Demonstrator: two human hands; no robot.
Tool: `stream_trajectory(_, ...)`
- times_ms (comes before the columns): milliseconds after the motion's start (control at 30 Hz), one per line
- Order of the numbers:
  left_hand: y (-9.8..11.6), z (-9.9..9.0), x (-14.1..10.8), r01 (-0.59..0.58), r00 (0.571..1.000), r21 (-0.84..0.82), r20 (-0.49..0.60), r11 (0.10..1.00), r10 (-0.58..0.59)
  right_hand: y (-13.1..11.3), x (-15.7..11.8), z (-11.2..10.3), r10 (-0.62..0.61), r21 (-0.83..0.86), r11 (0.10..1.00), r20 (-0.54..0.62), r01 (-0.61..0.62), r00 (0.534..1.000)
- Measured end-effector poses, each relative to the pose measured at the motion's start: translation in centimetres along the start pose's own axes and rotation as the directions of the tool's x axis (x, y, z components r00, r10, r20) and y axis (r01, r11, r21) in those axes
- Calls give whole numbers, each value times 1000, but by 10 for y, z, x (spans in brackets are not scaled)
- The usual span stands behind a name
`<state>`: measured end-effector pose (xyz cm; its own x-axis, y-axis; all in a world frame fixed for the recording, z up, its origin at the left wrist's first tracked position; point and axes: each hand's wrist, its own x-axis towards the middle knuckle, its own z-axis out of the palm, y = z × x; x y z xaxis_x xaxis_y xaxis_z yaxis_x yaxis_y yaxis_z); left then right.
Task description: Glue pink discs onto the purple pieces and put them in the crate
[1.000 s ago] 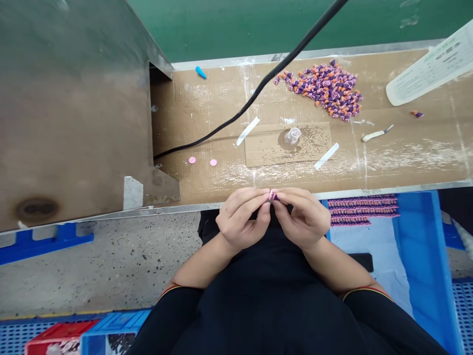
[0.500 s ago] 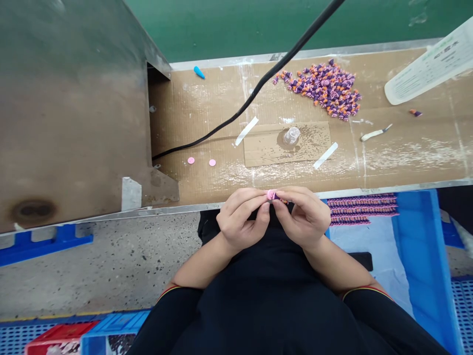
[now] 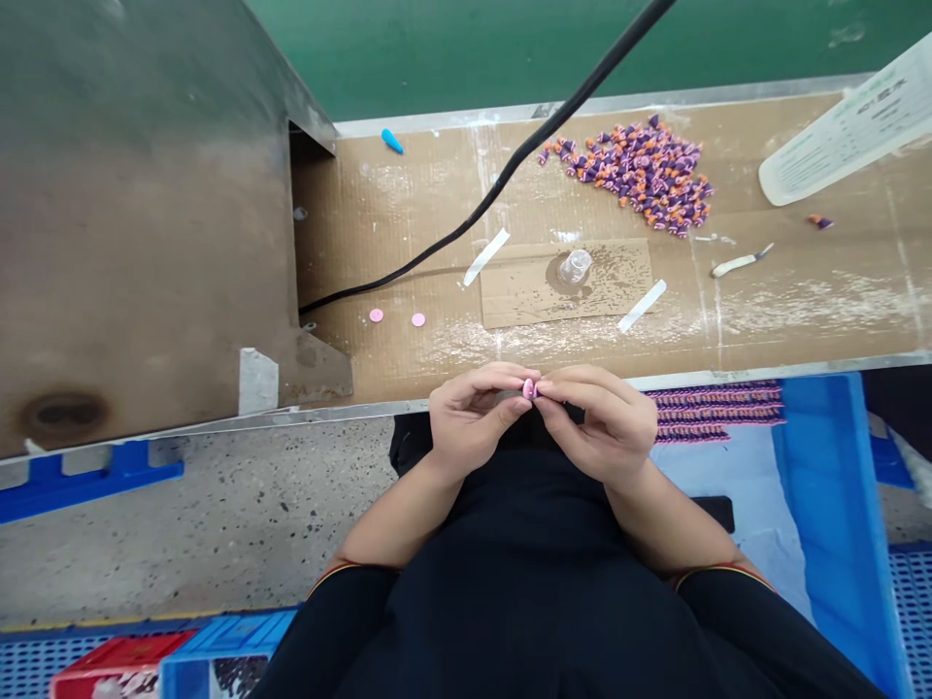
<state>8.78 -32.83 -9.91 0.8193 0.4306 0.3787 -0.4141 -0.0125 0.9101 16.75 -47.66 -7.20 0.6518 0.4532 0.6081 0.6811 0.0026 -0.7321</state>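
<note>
From the head camera, the only view here, a person sits at a long table (image 3: 408, 223) faced with cardboard, forearms drawn in and hands raised just over its near metal edge. The left hand (image 3: 472, 419) and right hand (image 3: 601, 427) meet at the fingertips, each grip closed in a pinch on a small pink piece (image 3: 529, 389), which sits between them just off the table's edge, above the person's lap. The fingers hide most of it, so its shape is hard to make out; it looks like a tiny moulded bead, perhaps with a purple part. Something that small should weigh next to nothing and seems soft rather than stiff, though that is a guess from here. It would likely slip or squash under a heavy pinch, so light fingertip pressure on opposite sides looks the best way to hold it.

Further along the table lies a heap of purple-and-orange pieces (image 3: 633, 175), with two pink discs (image 3: 376, 316) towards the left, a blue cone (image 3: 391, 141), a clear plastic cup (image 3: 575, 266) on a cardboard sheet (image 3: 524, 311), and a white-handled craft tool (image 3: 735, 262). To the right of the hands, rows of purple-and-pink strips (image 3: 717, 413) lie in a blue crate (image 3: 837, 505).
</note>
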Motion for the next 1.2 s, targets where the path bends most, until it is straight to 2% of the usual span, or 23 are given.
stream_trajectory(200,-4,-5,1,-46,999,75,30,996,44,0,1,-4,20,-16,1000,66,-19,998)
stream_trajectory(333,-6,-11,1,-5,1000,153,-26,988,9,7,7,-11,44,-68,997,62,-39,997)
stream_trajectory(500,-21,-16,2,-20,994,168,-107,986,38,46,37,-36,50,-346,938,45,-31,998)
stream_trajectory(633,-30,-17,2,12,990,183,-137,983,14,84,67,-52,83,-510,860,138,-1,987)
stream_trajectory(767,-29,-18,4,59,987,107,-153,992,-43,105,87,-52,73,-577,812,248,86,966)
stream_trajectory(900,-24,-18,5,100,982,57,-164,993,-89,111,96,-49,134,-612,778,377,138,916)
stream_trajectory(967,-23,-18,6,102,981,45,-169,994,-93,111,99,-48,159,-627,766,403,146,901)
stream_trajectory(1200,-25,-18,6,54,984,62,-173,997,-42,102,98,-50,162,-647,756,335,102,928)
